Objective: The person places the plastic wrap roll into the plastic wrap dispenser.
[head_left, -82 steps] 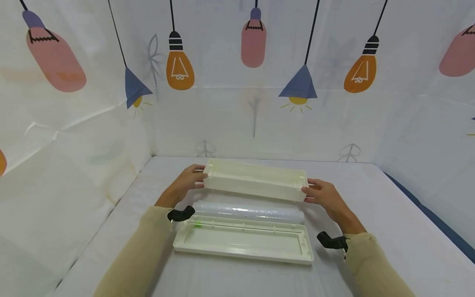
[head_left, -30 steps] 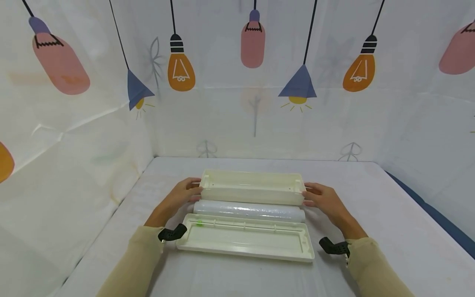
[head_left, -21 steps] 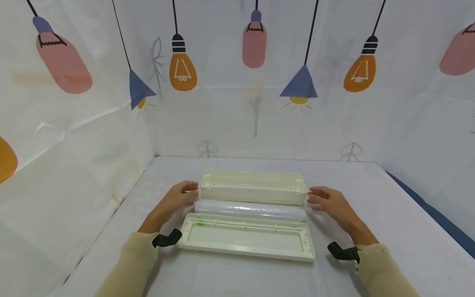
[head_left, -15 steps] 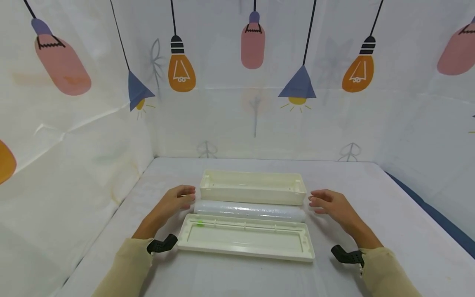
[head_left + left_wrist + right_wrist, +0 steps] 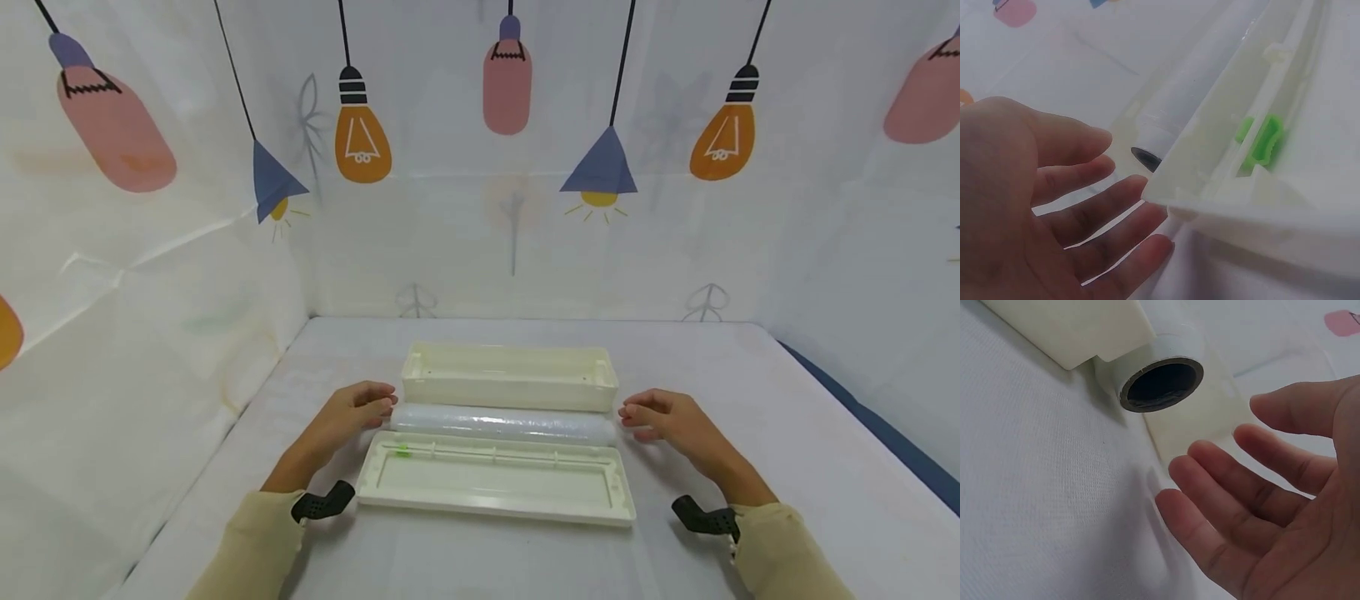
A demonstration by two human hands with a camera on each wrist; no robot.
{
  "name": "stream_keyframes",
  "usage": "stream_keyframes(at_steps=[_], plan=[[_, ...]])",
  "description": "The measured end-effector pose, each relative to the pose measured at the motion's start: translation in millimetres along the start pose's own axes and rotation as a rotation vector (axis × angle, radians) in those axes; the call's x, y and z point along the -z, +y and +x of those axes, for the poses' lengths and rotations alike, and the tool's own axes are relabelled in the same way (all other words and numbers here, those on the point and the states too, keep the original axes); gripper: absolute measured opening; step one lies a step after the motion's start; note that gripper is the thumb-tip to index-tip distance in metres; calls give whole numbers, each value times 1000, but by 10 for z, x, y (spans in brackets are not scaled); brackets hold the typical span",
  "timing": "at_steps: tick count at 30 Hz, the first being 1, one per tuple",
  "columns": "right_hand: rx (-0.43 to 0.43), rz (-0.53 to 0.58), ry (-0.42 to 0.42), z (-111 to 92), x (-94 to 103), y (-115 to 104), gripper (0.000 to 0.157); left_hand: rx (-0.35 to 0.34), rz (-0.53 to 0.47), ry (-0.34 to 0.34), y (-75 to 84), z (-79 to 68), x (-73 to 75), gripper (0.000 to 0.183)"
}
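Observation:
A roll of clear plastic wrap (image 5: 502,423) lies across the table between a cream plastic box (image 5: 510,393) behind it and a cream lid (image 5: 495,490) in front. The lid lies inside up, and a small green slider (image 5: 1266,140) sits on its rail. My left hand (image 5: 348,417) hovers beside the roll's left end, fingers relaxed and apart from it. At the other end my right hand (image 5: 663,421) is held the same way, holding nothing. In the right wrist view the roll's hollow tube end (image 5: 1161,385) faces the fingertips (image 5: 1179,506).
A white cloth covers the table (image 5: 750,367). White sheets printed with hanging lamps form the back wall (image 5: 450,242) and the left wall (image 5: 187,275). A dark blue strip (image 5: 862,408) runs along the right side.
Both hands held the box by its ends, set it down behind the roll, and let go. They then drew outward and nearer, and now stand by the roll's ends.

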State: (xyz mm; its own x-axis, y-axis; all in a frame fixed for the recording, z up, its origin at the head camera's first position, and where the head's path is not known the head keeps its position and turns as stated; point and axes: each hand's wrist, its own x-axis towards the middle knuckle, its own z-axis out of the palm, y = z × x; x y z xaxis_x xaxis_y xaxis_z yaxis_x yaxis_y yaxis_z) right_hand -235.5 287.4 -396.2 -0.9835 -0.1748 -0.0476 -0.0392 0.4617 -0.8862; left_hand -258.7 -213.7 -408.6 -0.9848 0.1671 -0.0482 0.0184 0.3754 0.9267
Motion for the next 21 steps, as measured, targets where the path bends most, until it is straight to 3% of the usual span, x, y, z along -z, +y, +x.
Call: stream_keyframes(at_steps=[7,12,21], plan=[[36,40,-96,1,-18,2,40,-16,26,-38,-39,2,4,42],[54,1,-184,2,-48,30,43,-38,56,-72,-87,8,22,45],[42,-16,-205,3,-74,49,52,-55,85,-131,-101,25,38,45]])
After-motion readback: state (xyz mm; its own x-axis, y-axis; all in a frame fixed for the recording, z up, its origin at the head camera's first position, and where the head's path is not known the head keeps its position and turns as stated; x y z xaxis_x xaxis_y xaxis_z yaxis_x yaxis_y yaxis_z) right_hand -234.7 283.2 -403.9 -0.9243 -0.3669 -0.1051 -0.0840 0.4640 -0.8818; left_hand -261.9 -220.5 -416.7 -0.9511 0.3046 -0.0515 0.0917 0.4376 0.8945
